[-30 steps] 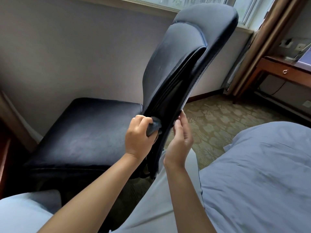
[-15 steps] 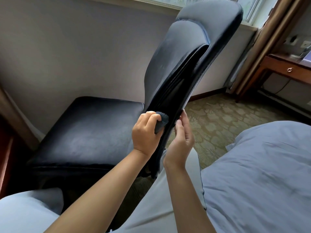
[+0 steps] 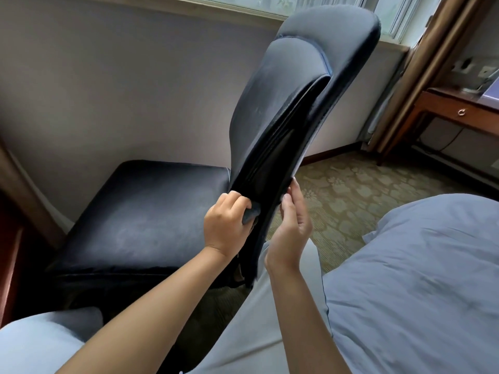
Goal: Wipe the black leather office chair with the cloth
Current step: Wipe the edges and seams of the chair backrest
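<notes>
The black leather office chair (image 3: pixel 151 211) stands side-on before me, its seat to the left and its tall backrest (image 3: pixel 291 90) rising up the middle. My left hand (image 3: pixel 225 225) grips a small dark grey cloth (image 3: pixel 249 215) and presses it against the low side edge of the backrest. Most of the cloth is hidden in my fist. My right hand (image 3: pixel 290 225) holds the rear edge of the backrest at the same height, fingers straight along it and thumb against the edge.
A bed with a pale blue duvet (image 3: pixel 418 279) fills the lower right. My light grey trouser legs (image 3: pixel 270 333) are in the foreground. A wooden desk (image 3: pixel 459 112) stands at the right by the curtain, with patterned carpet (image 3: pixel 337 198) between. A window sill runs behind the chair.
My left hand with the cloth slid up the backrest's side edge and has come back down slightly. My right hand stayed on the rear edge.
</notes>
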### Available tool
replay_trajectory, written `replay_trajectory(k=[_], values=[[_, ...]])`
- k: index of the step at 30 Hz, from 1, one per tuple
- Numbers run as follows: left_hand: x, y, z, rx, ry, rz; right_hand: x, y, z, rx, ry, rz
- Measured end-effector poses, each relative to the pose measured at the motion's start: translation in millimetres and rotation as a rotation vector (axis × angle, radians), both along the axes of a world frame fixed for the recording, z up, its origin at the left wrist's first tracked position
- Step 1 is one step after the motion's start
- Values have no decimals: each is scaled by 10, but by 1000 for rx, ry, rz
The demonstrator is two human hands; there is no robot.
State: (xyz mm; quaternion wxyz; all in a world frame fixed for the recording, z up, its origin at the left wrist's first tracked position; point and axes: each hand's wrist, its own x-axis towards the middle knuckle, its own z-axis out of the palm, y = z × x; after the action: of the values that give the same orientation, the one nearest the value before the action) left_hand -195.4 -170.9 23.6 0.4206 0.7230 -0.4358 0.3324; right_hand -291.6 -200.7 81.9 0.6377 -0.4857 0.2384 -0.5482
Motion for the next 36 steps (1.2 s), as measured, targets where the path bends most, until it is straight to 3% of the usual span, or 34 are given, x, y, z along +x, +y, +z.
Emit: replay_trajectory(k=[8, 17, 22, 28, 31, 36], values=[[15, -85, 1156, -345, 198, -103, 3, 11, 126, 12, 15, -10], [110, -149, 1423, -272, 290, -282, 154, -128, 654, -129, -47, -94], [-8, -135, 1915, -484, 535, -459, 219, -119, 871, -101, -101, -113], [27, -280, 2194, -429, 539, -485, 221, -81, 1145, -123, -97, -155], [94, -198, 2172, -363, 511, -596, 265, -125, 1248, -142, -120, -144], [194, 56, 2078, -245, 330, -720, 367, -23, 1303, -29, -181, -187]])
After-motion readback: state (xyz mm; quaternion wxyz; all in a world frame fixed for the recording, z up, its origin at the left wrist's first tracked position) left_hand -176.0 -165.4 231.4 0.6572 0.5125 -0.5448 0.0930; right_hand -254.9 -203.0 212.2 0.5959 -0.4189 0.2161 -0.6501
